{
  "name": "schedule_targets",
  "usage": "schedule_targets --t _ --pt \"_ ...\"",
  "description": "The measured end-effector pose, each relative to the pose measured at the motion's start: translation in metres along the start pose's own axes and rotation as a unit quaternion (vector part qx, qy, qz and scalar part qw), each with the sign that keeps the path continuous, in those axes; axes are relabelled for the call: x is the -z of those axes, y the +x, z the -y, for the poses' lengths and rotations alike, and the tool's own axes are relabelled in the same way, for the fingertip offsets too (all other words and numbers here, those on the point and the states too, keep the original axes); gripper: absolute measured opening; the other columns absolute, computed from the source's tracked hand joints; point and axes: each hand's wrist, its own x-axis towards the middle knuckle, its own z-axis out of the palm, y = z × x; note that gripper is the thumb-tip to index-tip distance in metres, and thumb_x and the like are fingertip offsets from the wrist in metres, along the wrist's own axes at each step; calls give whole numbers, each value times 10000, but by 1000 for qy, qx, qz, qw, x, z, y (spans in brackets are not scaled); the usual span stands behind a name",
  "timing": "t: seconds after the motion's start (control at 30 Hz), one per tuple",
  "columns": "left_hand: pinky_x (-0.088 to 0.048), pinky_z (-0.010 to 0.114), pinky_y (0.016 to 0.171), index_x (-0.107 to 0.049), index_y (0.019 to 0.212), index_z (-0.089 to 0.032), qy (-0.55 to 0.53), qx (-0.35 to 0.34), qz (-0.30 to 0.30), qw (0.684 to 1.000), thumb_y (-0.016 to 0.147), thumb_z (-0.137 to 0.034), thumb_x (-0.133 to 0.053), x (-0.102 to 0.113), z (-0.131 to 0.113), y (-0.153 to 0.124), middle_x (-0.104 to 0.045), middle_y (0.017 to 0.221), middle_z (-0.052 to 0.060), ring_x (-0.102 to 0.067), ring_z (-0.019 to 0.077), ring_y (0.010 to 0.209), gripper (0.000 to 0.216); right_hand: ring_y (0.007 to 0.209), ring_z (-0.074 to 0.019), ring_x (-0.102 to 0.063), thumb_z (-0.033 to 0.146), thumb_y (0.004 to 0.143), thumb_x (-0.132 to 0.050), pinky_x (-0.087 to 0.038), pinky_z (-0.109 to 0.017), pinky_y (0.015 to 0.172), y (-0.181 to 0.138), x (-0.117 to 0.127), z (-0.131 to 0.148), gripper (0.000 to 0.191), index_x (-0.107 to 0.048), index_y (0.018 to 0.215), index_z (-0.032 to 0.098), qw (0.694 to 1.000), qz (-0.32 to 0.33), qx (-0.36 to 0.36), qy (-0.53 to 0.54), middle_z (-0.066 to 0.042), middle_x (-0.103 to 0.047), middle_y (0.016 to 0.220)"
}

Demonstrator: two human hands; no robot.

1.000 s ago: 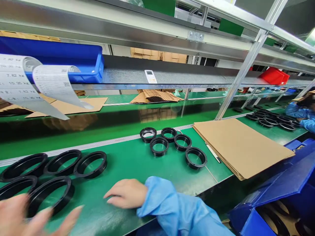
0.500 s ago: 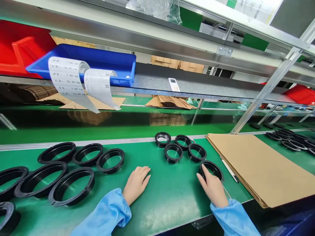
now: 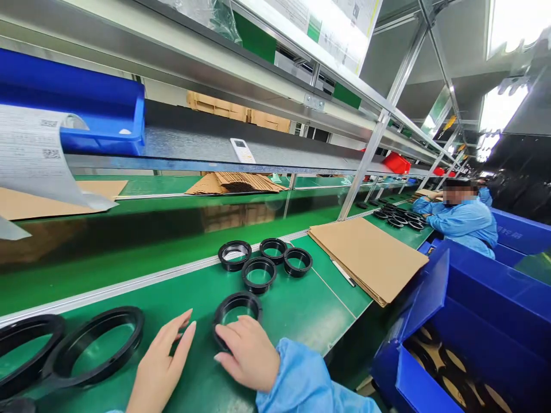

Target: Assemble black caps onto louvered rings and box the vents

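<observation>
Your right hand (image 3: pixel 249 353) lay on the near edge of a small black ring (image 3: pixel 237 308), its fingers (image 3: pixel 232 331) curled over the rim and resting on it rather than clamped around it. That ring sat flat on the green worktop (image 3: pixel 301 310), close to the front edge and just in front of you. Your left hand (image 3: pixel 161 364) was beside it, palm down, fingers (image 3: pixel 183 332) spread and holding nothing, with the fingertips near the ring's left side but apart from it.

Just left of your left hand lay a large black ring (image 3: pixel 92 344), flat, with another large ring (image 3: pixel 26 350) partly overlapping it at the edge of view. Farther back on the worktop three more small rings (image 3: pixel 259 269) stood in a tight cluster, touching one another. To their right was a stack of cardboard sheets (image 3: pixel 365 255) with a pen (image 3: pixel 343 273) just beside its near edge. A blue bin (image 3: pixel 434 350) stood open at your right, dark rings inside. Down the line another person in a blue coat (image 3: pixel 465 221) leaned over the worktop
</observation>
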Motion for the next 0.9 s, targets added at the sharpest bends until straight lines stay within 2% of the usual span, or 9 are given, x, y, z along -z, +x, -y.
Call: schedule_targets --t 0.1,0.17,0.27,0.33,0.43,0.5,0.6,0.67,0.9 --pt "-518 461 1060 -612 1257 -211 11 -20 -29 999 909 -657 -442 3 -2 -1 -652 1277 89 -647 278 1131 591 1199 -196 -555 434 978 -586 -305 -412 1184 16 -4 -2 438 -510 1352 219 994 -62 64 59 -71 -617 1304" --pt "-460 501 1122 -601 1280 -208 19 -38 -41 998 931 -636 -431 3 -4 -3 -639 1294 95 -595 290 1218 577 1219 -201 -540 432 1002 -529 -270 -448 1190 23 4 -18 384 -539 1328 229 991 -110 47 61 -74 -617 1305" --pt "-468 484 1117 -592 1295 -223 25 -67 -39 997 958 -576 -458 1 -6 -7 -630 1302 93 -576 274 1238 506 1253 -236 -512 387 1015 -451 -341 -459 1122 30 25 -68 345 -616 1245 189 983 -180 -46 1 -119 -619 1297" --pt "-478 481 1100 -594 1290 -234 31 -88 -30 995 972 -525 -479 0 -8 -9 -620 1316 92 -572 265 1242 446 1314 -273 -458 381 999 -452 -318 -503 1129 30 42 -111 383 -629 1258 160 961 -202 -171 -81 -154 -568 1373" --pt "-475 516 1080 -611 1261 -248 43 -113 -7 993 981 -459 -503 -1 -12 -12 -612 1330 91 -564 267 1248 366 1398 -299 -358 366 1000 -437 -206 -621 1156 18 61 -160 416 -598 1330 171 904 -94 -376 -181 -151 -485 1475" --pt "-460 560 1070 -636 1210 -253 53 -118 15 991 980 -437 -513 -1 -16 -13 -625 1315 90 -574 275 1231 319 1322 -316 -439 364 1002 -407 -226 -679 1117 2 65 -172 386 -661 1221 173 890 -32 -415 -186 -155 -593 1350" --pt "-405 624 1084 -663 1130 -239 73 -98 33 992 981 -391 -513 0 -25 -17 -644 1297 90 -589 281 1204 259 1176 -330 -537 383 993 -357 -241 -704 1091 -29 56 -161 424 -669 1183 169 908 -2 -370 -197 -141 -674 1181" --pt "-380 633 1097 -661 1125 -219 84 -75 22 993 977 -327 -508 0 -30 -18 -647 1298 93 -587 278 1200 239 1091 -342 -578 415 999 -289 -221 -726 1085 -52 44 -146 486 -654 1194 160 924 -27 -311 -223 -143 -691 1105" --pt "-430 494 1100 -655 1169 -134 122 -21 -63 990 865 -107 -511 5 -32 -22 -619 1320 120 -475 285 1284 337 860 -335 -650 539 1009 -323 -181 -759 1084 -95 3 -98 464 -652 1102 226 968 -107 -126 -187 -101 -715 904"
